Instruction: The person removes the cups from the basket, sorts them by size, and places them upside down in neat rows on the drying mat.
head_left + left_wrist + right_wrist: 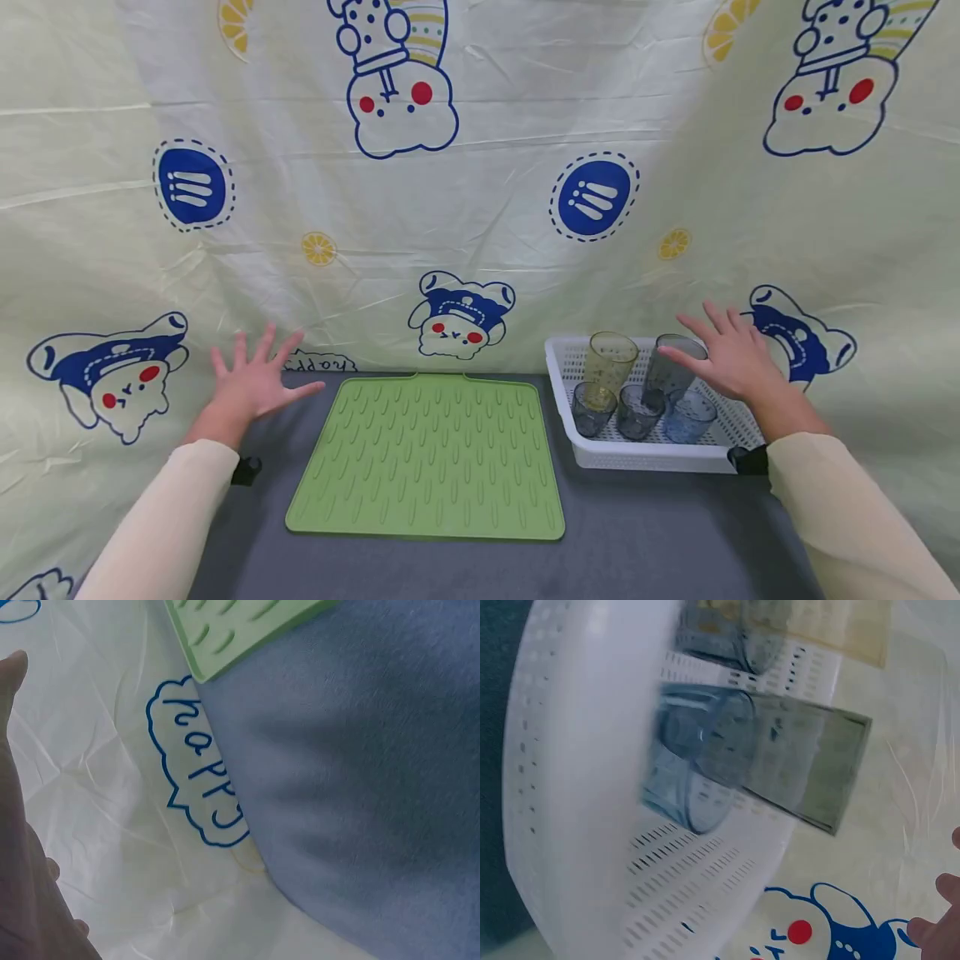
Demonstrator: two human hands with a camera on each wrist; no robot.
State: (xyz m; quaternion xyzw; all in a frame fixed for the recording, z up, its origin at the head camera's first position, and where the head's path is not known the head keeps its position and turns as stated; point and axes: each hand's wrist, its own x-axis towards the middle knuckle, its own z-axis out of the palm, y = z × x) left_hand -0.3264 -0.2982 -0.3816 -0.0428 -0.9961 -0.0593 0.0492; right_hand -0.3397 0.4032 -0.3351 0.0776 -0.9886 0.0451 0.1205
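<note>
My left hand (251, 379) is held up with fingers spread, left of a green ridged mat (431, 458), and touches nothing that I can see. Over the right part of a white perforated basket (622, 454), my right hand (727, 354) has its fingers spread too and holds nothing. Several drinking glasses stand in the basket: a tall yellowish glass (610, 362), a tall grey glass (670, 371), a blue glass (690, 417) and short dark glasses (592, 410). In the right wrist view the blue glass (679, 799) overlaps the tall grey glass (806, 761).
A dark grey table (420, 571) carries the mat and the basket side by side. Behind it hangs a pale cloth (495, 208) printed with cartoon bears and lemon slices. Dark straps (246, 471) sit at both wrists, below light sleeves.
</note>
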